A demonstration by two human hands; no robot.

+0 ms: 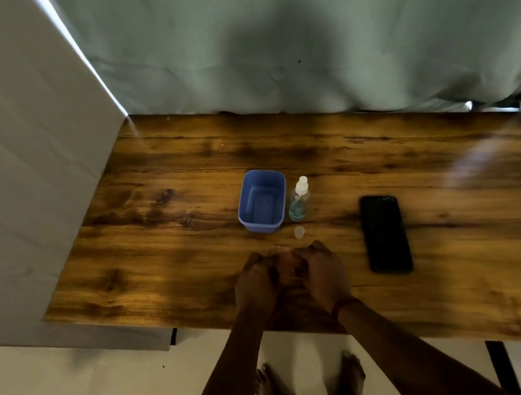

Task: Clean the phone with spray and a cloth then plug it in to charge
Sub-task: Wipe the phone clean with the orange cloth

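- Fingers of the left hand and right hand curl toward each other above the near edge of the table; whether they grasp a cloth cannot be told.
- Phone lies flat just right of the hands, within reach for wiping.
- Spray bottle stands beside the blue tub; its cap lies in front of it, so the bottle is probably ready to spray.

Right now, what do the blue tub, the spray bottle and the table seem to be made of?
The blue tub looks like opaque matte plastic: even colour, rounded moulded corners. The spray bottle seems clear plastic, perhaps glass: bluish liquid shows through. The table shows glossy wood grain, possibly laminate, with glare.
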